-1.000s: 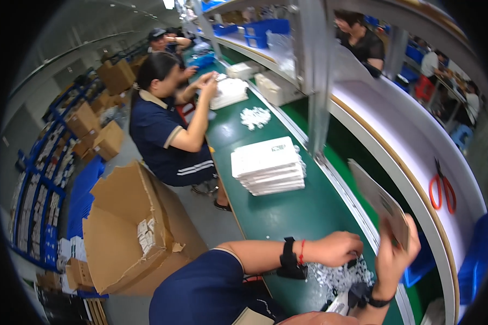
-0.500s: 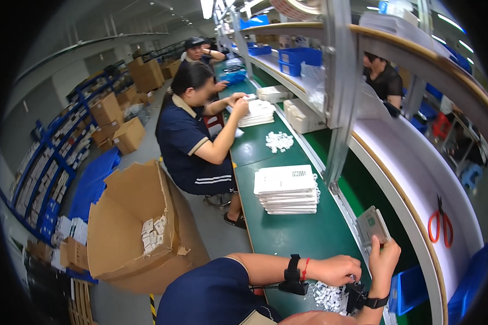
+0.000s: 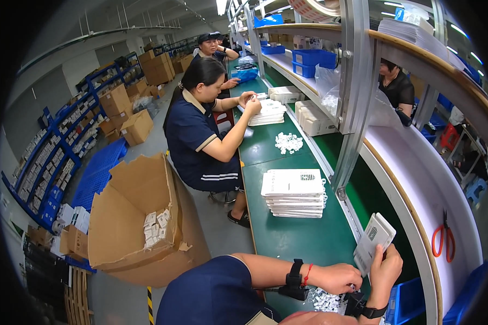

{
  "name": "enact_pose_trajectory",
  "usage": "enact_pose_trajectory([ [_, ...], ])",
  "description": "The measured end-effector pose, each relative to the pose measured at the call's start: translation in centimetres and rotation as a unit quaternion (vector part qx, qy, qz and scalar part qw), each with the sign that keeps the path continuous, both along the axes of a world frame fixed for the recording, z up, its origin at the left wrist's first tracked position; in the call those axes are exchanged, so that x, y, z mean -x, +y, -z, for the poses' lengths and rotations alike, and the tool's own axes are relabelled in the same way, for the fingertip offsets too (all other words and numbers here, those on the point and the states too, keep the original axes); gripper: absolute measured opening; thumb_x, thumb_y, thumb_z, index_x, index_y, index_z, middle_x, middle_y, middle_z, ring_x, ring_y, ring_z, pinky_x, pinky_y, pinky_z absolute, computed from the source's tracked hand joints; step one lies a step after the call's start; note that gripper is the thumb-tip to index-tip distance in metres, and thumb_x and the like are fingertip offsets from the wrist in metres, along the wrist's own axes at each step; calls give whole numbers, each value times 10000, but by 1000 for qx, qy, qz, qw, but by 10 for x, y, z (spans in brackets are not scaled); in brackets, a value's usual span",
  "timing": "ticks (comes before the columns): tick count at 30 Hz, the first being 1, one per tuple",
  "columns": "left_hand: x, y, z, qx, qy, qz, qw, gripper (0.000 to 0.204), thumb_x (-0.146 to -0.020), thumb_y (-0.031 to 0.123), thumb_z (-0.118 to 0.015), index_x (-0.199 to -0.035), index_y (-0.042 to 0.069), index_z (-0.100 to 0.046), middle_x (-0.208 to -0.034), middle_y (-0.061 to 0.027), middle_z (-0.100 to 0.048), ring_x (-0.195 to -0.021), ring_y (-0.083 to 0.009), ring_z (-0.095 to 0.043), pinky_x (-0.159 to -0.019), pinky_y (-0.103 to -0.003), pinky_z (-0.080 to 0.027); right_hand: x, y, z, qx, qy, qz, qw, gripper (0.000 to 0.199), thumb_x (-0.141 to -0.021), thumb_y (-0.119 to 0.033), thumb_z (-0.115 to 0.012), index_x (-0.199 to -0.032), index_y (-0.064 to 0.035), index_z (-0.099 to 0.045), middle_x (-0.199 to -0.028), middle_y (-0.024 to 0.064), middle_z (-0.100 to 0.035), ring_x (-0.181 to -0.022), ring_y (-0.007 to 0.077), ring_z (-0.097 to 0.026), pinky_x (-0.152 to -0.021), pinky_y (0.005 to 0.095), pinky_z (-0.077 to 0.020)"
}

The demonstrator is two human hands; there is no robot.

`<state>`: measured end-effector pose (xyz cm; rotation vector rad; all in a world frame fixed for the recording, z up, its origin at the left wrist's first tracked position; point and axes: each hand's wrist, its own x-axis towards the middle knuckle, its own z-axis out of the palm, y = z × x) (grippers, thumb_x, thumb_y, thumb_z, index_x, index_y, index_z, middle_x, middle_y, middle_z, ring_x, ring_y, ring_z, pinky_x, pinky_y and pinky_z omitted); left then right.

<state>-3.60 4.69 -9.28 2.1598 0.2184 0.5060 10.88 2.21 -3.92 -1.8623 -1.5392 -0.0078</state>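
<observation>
My right hand [image 3: 385, 269] grips a thin, flat white pack [image 3: 375, 244], tilted upright with a dark printed patch on its face. It looks like two layers. My left hand [image 3: 339, 278] has its fingers curled together over a heap of small white plastic pieces [image 3: 326, 301]; what they pinch, if anything, is too small to make out. Farther up the green table [image 3: 295, 241] stands a neat stack of similar flat white packs [image 3: 293, 195], with small white loops along its right side. Dark straps circle both wrists.
Another small white heap [image 3: 289, 143] lies beyond the stack, where a co-worker [image 3: 206, 124] handles packs. A large cardboard box [image 3: 141, 211] stands left on the floor. Red-handled scissors [image 3: 443, 242] hang at the shelf on the right, above a blue bin [image 3: 406, 299].
The flat pack in my right hand has turned to show more of its face. My left hand stays curled by the heap. The whole view has shifted slightly.
</observation>
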Motion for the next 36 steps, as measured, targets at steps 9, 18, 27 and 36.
enact_pose_trajectory([
  [9, -3, -2, 10, -11, -7, 1, 1000, 132, -729, 30, -639, -858, 13, -617, -852, -125, -600, -837, -333, -587, -704, -420, -468, 7, -4, -3, 103, -1, -56, 993, 160, -814, -119, -644, -856, -6, -539, -756, 233, -609, -638, 375, -616, -544, 425, -456],
  [18, 0, -3, 6, 55, 0, 13, 998, 109, -756, 55, -645, -848, 12, -607, -778, -122, -624, -718, -324, -610, -616, -420, -462, -40, -34, -28, -244, 359, 24, 901, 204, -996, -185, -459, -1092, -4, -463, -998, 126, -621, -850, 124, -610, -750, 263, -496],
  [27, -9, -3, 12, 56, -50, -28, 997, 129, -716, 67, -625, -820, 5, -582, -734, -138, -623, -702, -357, -601, -600, -433, -449, 5, -96, -77, -131, 250, -62, 957, 236, -919, 2, -522, -1144, 61, -483, -1044, 178, -609, -908, 183, -597, -823, 287, -479],
  [36, -10, 3, 22, 17, -36, -15, 999, 107, -721, 54, -606, -816, 5, -596, -736, -124, -604, -664, -313, -589, -592, -396, -457, -8, -77, -70, -258, 340, -30, 904, 154, -984, -102, -442, -1079, 15, -471, -949, 125, -635, -799, 101, -596, -759, 230, -466],
])
